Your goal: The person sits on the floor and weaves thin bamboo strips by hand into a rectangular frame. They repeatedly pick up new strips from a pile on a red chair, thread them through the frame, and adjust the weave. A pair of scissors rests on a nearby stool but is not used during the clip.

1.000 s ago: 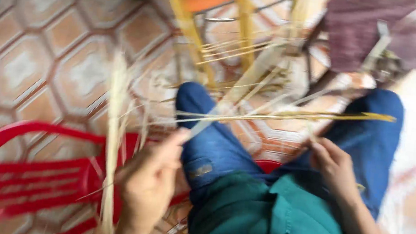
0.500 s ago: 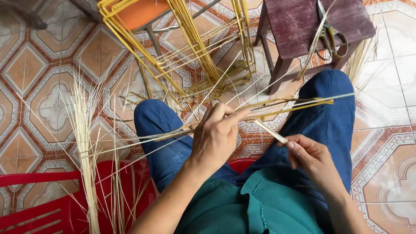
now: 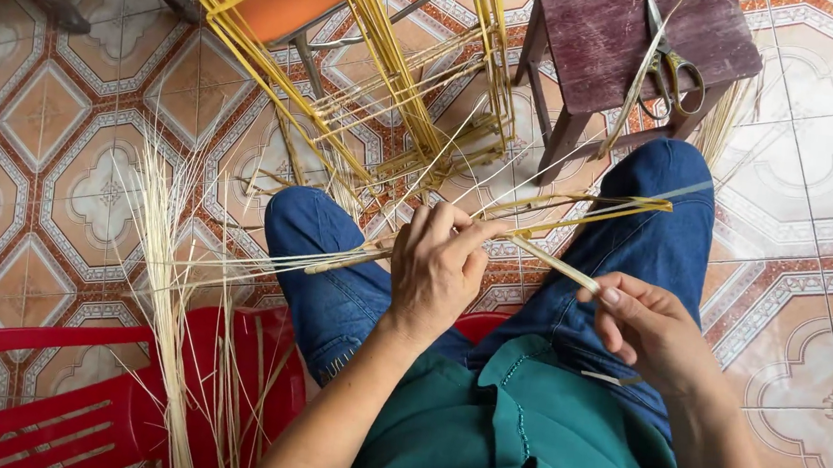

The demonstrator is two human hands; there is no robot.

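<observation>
Over the lap, the left hand (image 3: 438, 271) pinches a bundle of yellow strips (image 3: 579, 210) level across the knees, its grip closed on them, seemingly to steady them. At four o'clock, the right hand (image 3: 651, 327) grips a pale strip (image 3: 554, 264) angled toward that bundle. Loose straw (image 3: 166, 282) leans over a red plastic chair (image 3: 70, 405) at eight o'clock. Scissors (image 3: 674, 71) rest on a dark wooden stool (image 3: 635, 32) at one o'clock, above patterned floor tiles (image 3: 34, 130).

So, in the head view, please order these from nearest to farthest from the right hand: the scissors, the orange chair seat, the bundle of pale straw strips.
From the right hand:
1. Metal scissors, straight ahead on the dark wooden stool.
2. Bundle of pale straw strips, far left, over the red plastic chair.
3. Orange chair seat, upper left, behind the yellow cane frame.
</observation>
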